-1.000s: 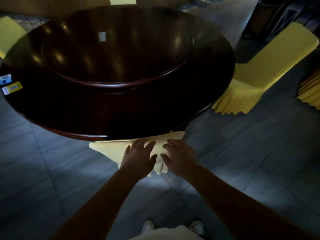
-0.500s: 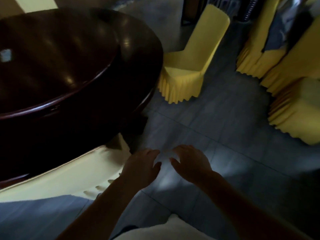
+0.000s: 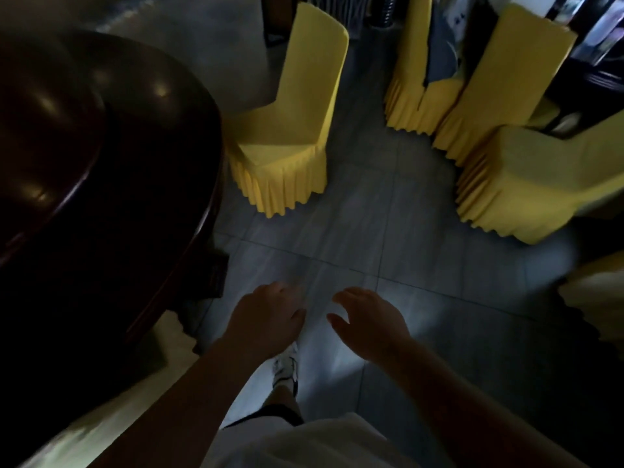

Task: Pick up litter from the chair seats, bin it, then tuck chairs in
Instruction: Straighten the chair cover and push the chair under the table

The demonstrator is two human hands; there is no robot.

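Note:
My left hand (image 3: 266, 315) and my right hand (image 3: 369, 320) hover side by side over the grey floor, palms down, fingers loosely apart, holding nothing. A yellow-covered chair (image 3: 290, 136) stands ahead beside the dark round table (image 3: 101, 170), its seat facing the table edge and only partly under it. Its seat looks bare; no litter shows on it. The pale cover of another chair (image 3: 111, 423) lies at lower left, pushed under the table's rim beside my left arm.
Several more yellow-covered chairs (image 3: 520, 170) crowd together at the right, with another (image 3: 597, 298) at the right edge. Grey floor tiles (image 3: 388, 224) stretch between them and the table. My white shoe (image 3: 285, 369) is on the floor below my hands.
Both hands have come off the back of the pale chair at the table. My view has swung right, so the chair ahead and the group at the right now fill the frame.

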